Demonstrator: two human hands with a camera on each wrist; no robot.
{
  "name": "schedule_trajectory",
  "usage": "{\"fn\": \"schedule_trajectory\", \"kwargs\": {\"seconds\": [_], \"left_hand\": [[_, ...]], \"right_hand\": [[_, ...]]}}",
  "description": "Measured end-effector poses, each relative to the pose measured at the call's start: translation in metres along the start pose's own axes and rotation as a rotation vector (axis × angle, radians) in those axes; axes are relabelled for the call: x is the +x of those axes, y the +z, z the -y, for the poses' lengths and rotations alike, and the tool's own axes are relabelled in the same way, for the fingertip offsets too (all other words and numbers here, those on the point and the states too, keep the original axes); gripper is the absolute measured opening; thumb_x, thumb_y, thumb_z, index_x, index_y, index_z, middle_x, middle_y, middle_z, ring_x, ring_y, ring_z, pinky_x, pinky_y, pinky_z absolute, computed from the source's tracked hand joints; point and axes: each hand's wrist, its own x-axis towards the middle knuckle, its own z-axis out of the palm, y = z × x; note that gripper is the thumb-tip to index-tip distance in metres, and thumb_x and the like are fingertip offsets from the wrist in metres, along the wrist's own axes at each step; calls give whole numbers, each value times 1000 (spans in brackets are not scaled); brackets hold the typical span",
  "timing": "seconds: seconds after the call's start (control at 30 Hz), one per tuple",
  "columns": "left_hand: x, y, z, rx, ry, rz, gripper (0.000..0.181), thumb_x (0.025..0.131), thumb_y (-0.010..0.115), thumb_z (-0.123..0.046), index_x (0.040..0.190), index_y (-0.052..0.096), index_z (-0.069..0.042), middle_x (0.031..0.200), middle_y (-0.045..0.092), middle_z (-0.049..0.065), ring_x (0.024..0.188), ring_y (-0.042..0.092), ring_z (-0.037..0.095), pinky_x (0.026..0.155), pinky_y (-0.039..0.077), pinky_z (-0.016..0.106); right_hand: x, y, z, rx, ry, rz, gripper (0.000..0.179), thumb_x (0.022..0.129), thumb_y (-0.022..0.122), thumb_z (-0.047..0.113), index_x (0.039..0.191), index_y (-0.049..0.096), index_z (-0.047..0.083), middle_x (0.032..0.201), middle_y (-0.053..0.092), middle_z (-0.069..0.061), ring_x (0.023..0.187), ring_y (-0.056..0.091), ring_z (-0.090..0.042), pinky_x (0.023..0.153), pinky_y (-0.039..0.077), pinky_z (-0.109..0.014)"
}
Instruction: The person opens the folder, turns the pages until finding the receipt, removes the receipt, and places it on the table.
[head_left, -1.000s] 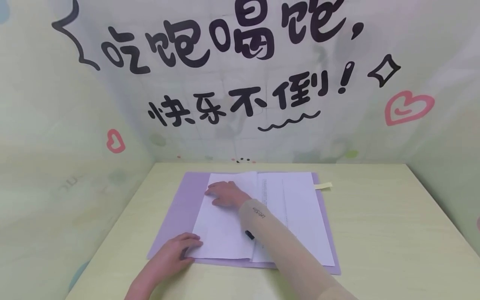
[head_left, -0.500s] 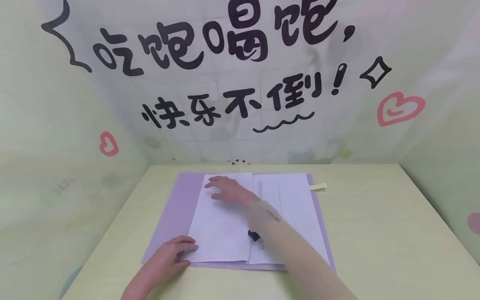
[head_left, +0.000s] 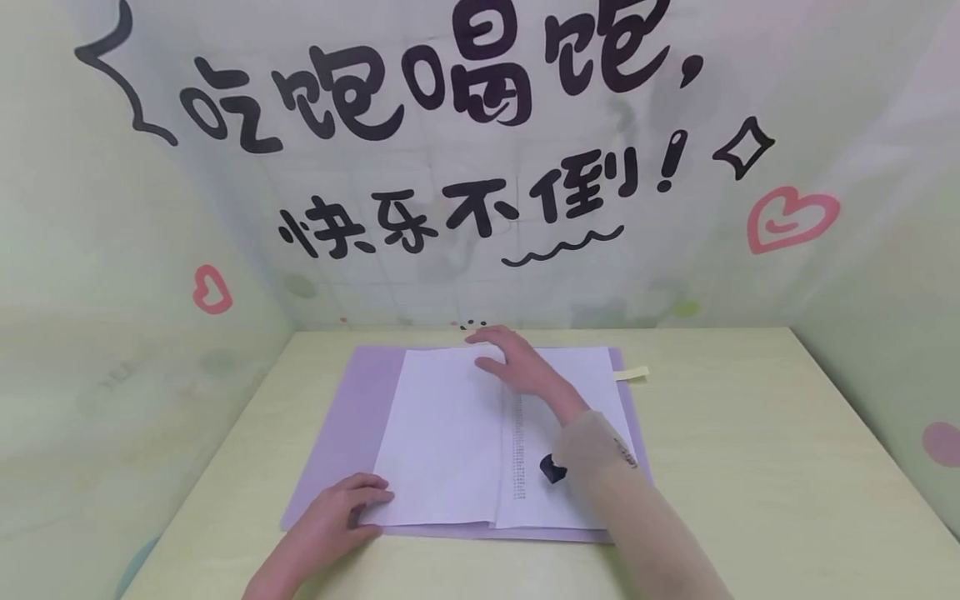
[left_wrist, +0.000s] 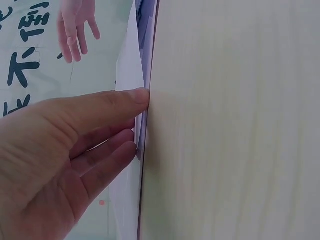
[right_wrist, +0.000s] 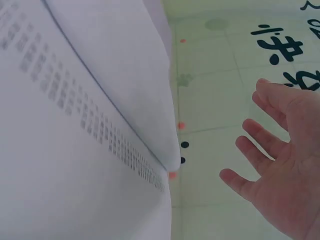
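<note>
A purple folder [head_left: 352, 400] lies open on the table, with white sheets inside. The left page [head_left: 431, 458] looks blank. Columns of small print run near the fold on the right page [head_left: 525, 500]. At the folder's lower left corner rests my left hand [head_left: 330, 517]; its fingertips touch the page and its thumb lies at the folder's near edge, as the left wrist view shows. My right hand [head_left: 525, 362] hovers over the top of the fold, fingers spread and holding nothing. In the right wrist view that hand [right_wrist: 285, 155] stands apart from the paper.
A pale yellow tab [head_left: 632, 375] sticks out from the folder's right edge. The light wooden table [head_left: 757, 467] meets a printed curtain [head_left: 405, 292] at the back, with more curtain along both sides.
My right hand has moved right from the left page to above the fold, uncovering the page. My left hand stays at the lower left corner. The head view has shifted slightly.
</note>
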Motion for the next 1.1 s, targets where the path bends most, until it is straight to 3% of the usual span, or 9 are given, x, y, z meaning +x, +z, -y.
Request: {"fn": "schedule_trajectory", "kwargs": {"seconds": [0.47, 0.8, 1.1], "left_hand": [[1, 1, -1, 0, 2, -14, 37, 71, 84, -9, 106, 73, -12, 118, 67, 3, 104, 66, 27, 87, 60, 33], [2, 2, -3, 13, 0, -16, 37, 72, 84, -8, 107, 71, -13, 118, 66, 1, 104, 65, 26, 89, 59, 35], [0, 2, -4, 4, -17, -18, 37, 71, 84, -8, 105, 71, -14, 117, 66, 0, 103, 65, 23, 88, 59, 33]], "right_hand": [[-39, -46, -40, 78, 113, -207, 42, 100, 58, 22, 142, 51, 19, 150, 47, -6, 141, 42, -31, 115, 41, -53], [-64, -64, -67, 131, 203, -331, 47, 100, 57, 15, 145, 46, 10, 149, 47, -14, 136, 45, -36, 111, 45, -53], [-89, -75, -92, 160, 219, -308, 52, 99, 57, 10, 147, 39, 2, 145, 45, -27, 131, 44, -43, 110, 42, -58]]}}
